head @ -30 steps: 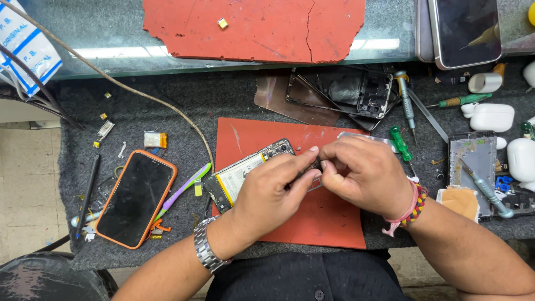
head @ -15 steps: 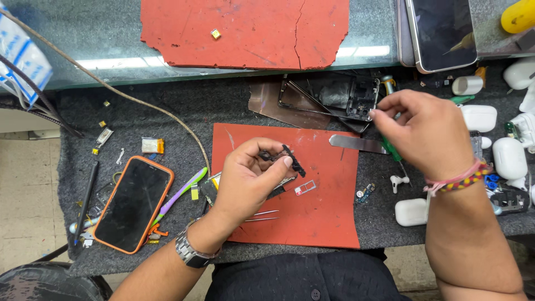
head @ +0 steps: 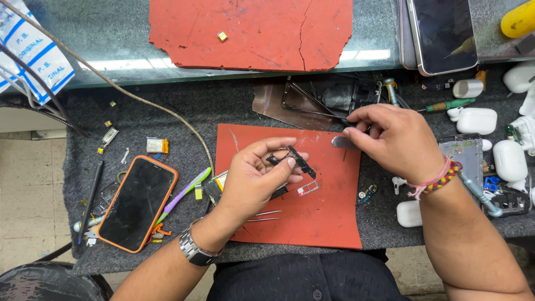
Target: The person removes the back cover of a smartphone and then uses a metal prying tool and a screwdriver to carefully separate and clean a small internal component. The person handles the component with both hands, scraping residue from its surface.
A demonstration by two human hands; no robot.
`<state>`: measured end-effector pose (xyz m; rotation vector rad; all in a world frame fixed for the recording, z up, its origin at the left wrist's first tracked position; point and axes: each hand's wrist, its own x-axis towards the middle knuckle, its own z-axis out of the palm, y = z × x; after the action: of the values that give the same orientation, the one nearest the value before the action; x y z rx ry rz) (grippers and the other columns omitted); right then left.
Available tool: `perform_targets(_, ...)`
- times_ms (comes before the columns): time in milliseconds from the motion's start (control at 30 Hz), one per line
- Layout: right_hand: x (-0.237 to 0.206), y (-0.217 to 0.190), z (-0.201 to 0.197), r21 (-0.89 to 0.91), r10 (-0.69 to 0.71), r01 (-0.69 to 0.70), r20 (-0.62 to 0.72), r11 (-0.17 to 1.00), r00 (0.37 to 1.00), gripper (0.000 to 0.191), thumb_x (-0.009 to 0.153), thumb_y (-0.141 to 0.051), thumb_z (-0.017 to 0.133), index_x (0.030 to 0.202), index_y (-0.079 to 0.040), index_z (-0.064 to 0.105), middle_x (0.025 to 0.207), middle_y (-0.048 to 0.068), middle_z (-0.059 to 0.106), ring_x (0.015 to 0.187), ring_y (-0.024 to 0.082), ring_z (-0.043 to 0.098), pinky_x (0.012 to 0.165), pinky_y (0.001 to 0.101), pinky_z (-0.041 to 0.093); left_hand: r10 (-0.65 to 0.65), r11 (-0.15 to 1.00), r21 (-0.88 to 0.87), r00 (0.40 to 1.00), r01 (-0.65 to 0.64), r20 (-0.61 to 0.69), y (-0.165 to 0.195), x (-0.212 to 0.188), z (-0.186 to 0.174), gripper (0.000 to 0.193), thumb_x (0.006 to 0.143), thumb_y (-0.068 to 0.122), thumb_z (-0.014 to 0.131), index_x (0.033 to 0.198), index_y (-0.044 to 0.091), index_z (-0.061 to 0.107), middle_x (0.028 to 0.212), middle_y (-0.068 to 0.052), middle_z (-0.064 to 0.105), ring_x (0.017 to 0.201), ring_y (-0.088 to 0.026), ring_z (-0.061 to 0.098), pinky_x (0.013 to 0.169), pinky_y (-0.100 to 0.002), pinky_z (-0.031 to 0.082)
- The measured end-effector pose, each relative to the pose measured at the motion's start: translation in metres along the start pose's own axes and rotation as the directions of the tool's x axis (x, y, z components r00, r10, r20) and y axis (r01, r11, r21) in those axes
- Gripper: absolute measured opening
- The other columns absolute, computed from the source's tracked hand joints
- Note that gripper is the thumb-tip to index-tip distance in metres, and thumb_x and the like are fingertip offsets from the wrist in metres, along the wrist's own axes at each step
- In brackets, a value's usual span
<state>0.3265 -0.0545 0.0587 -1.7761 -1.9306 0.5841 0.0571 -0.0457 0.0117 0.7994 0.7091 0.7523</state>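
Over the red mat (head: 312,223): left hand (head: 253,181) pinching a small black bracket (head: 292,159), right hand (head: 393,139) gripping a flat metal pry tool (head: 343,142) nearby. Probably worth keeping that bracket low, holding lightly, avoiding bending.

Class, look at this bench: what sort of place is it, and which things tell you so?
Most likely a phone repair bench. An opened phone frame lies on the grey mat, the left hand holds a small black part, and tweezers and a screwdriver lie nearby.
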Motion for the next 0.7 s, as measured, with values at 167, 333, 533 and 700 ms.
perform_targets(167,-0.002,-0.008,-0.001,0.064,-0.067,0.065,0.029,0.996,0.997,0.021,0.082,-0.018,0.082,0.098,-0.005,0.076,0.078,0.005,0.068,0.059,0.012,0.063,0.055,0.0261,0.05,-0.023,1.0,0.016,1.0,0.023,-0.008,-0.001,0.001,0.003,0.038,0.099,0.002,0.061,0.135,-0.006,0.058,0.119,-0.02,0.073,0.096,-0.017,0.074,0.085,-0.032,0.066)
perform_targets(333,-0.008,-0.017,0.01,0.188,-0.181,0.166,0.066,0.968,0.981,0.017,0.086,-0.016,0.078,0.1,-0.006,0.074,0.083,0.004,0.068,0.066,0.01,0.068,0.059,0.0254,0.054,-0.027,0.998,0.051,0.999,0.029,-0.033,-0.006,0.001,0.003,0.034,0.1,0.004,0.061,0.133,-0.006,0.061,0.115,-0.019,0.073,0.095,-0.016,0.074,0.083,-0.031,0.066)
perform_targets(533,-0.009,-0.025,0.024,0.202,-0.25,0.208,0.212,0.957,0.945,0.019,0.083,-0.018,0.078,0.097,-0.008,0.075,0.079,0.005,0.07,0.063,0.016,0.069,0.056,0.0292,0.055,-0.031,0.994,0.105,0.999,0.036,-0.044,-0.005,-0.001,0.0,0.027,0.1,0.004,0.062,0.125,-0.006,0.064,0.107,-0.015,0.075,0.091,-0.015,0.074,0.082,-0.03,0.066)
perform_targets(700,-0.009,-0.028,0.027,0.23,-0.299,0.239,0.278,0.943,0.913,0.014,0.083,-0.019,0.076,0.094,-0.01,0.074,0.079,0.003,0.071,0.063,0.016,0.069,0.056,0.0294,0.054,-0.007,0.99,0.141,1.0,0.011,-0.027,-0.002,-0.002,-0.003,0.02,0.1,0.004,0.062,0.118,-0.005,0.064,0.107,-0.015,0.076,0.089,-0.013,0.074,0.08,-0.028,0.065)
